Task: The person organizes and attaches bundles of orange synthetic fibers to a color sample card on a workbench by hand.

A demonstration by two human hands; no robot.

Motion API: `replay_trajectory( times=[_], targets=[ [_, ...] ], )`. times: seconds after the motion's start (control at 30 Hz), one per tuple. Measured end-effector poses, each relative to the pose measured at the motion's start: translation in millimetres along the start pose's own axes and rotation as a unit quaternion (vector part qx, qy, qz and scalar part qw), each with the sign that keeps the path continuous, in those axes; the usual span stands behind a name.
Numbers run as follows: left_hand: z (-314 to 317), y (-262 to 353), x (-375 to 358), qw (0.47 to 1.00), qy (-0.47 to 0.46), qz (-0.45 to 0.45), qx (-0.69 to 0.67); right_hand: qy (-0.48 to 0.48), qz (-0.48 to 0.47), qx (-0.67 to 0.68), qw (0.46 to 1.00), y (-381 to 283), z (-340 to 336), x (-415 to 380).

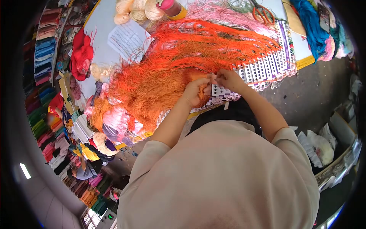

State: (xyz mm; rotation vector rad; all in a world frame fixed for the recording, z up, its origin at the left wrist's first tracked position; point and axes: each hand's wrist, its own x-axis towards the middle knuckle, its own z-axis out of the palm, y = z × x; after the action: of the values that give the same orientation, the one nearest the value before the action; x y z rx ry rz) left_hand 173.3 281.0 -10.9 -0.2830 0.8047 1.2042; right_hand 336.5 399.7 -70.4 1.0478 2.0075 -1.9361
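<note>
My left hand (196, 92) is closed at the near edge of a big heap of orange thread (160, 87), with a darker orange hank against its fingers. Just right of it, my right hand (229, 80) is pinched, its fingertips meeting those of the left. What lies between the right fingertips is too small to make out. Under and beside the right hand runs a row of white cards with punched holes (263, 68), with bright orange-red threads (213, 42) fanning out leftward from them.
Orange-handled scissors (263, 14) lie at the far edge. A printed sheet (129, 40), pale yarn balls (139, 10) and a pink cone (169, 7) are at the back left. Red yarn (81, 53) lies left, blue yarn (310, 28) right. A box of plastic bags (324, 147) stands on the right.
</note>
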Motion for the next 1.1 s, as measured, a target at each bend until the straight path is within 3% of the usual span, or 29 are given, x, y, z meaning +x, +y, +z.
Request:
replay_trajectory(
  times=[0.07,0.1,0.13,0.2,0.23,0.27,0.3,0.37,0.4,0.47,0.53,0.57,0.63,0.7,0.73,0.8,0.83,0.9,0.97,1.03,1.1],
  targets=[
    [7.9,-1.8,4.3,0.989,0.037,-0.051,0.136,-0.003,-0.010,0.032,0.999,-1.7,0.3,-1.4],
    [17.2,-9.3,11.1,0.970,0.114,-0.044,0.210,-0.016,0.008,0.150,0.989,-4.9,0.0,-3.0],
    [17.8,-13.5,15.0,0.971,0.113,-0.044,0.208,-0.028,0.026,0.265,0.963,-8.2,-1.3,-4.6],
    [6.1,-21.4,23.3,0.899,0.102,-0.046,0.424,-0.045,0.041,0.225,0.972,-10.3,-10.4,-4.3],
    [-9.5,-26.0,28.9,0.900,0.100,-0.045,0.422,-0.061,0.055,0.187,0.979,-10.5,-14.4,-4.3],
    [-32.4,-32.9,37.4,0.799,0.099,0.079,0.587,-0.061,0.056,0.184,0.979,-5.8,-12.4,-2.4],
    [-33.6,-31.9,37.3,0.656,0.096,0.199,0.722,-0.048,0.021,0.135,0.989,1.4,-6.5,1.2],
    [-30.1,-14.0,16.1,0.674,0.193,0.158,0.695,-0.012,-0.041,-0.016,0.999,8.3,-0.9,2.6],
    [-27.9,6.8,3.7,0.806,0.165,0.109,0.557,-0.012,-0.042,-0.016,0.999,5.7,0.9,1.8],
    [-16.2,59.6,-37.7,0.919,0.227,0.013,0.320,0.009,-0.019,-0.101,0.995,0.3,4.4,1.2],
    [-14.8,109.6,-84.1,0.955,0.188,0.114,0.199,0.016,-0.015,-0.110,0.994,0.2,5.5,1.5],
    [-18.5,127.8,-101.5,0.942,0.168,0.203,0.208,0.022,-0.008,-0.119,0.993,0.1,5.9,1.2],
    [-65.9,169.3,-125.5,0.949,0.116,0.272,0.112,0.022,0.002,-0.126,0.992,-3.0,6.4,-0.1],
    [-65.0,187.3,-145.9,0.920,0.099,0.378,-0.030,0.018,0.008,-0.136,0.991,-5.2,8.4,-0.5],
    [-65.7,186.8,-153.7,0.915,0.099,0.374,-0.111,0.023,0.009,-0.128,0.991,-4.9,9.5,-1.1],
    [-9.4,162.7,-154.0,0.901,0.234,0.349,-0.111,0.035,0.007,-0.124,0.992,-5.6,10.2,-1.9],
    [-73.4,164.7,-144.3,0.927,0.157,0.332,-0.074,0.041,0.015,-0.129,0.991,-6.7,12.5,-3.3],
    [-36.7,134.5,-144.8,0.974,-0.090,0.199,-0.061,0.060,0.026,-0.123,0.990,-9.6,18.7,-4.7],
    [-28.0,105.5,-131.5,0.967,-0.108,0.231,0.014,0.103,-0.026,-0.032,0.994,-5.0,31.8,-3.1],
    [12.3,81.1,-129.3,0.943,0.010,0.280,0.179,0.132,-0.057,0.049,0.988,-47.4,35.5,-21.1],
    [29.6,65.5,-120.3,0.955,-0.078,0.276,0.078,0.116,-0.094,0.226,0.963,-93.4,40.3,-40.8]
  ],
)
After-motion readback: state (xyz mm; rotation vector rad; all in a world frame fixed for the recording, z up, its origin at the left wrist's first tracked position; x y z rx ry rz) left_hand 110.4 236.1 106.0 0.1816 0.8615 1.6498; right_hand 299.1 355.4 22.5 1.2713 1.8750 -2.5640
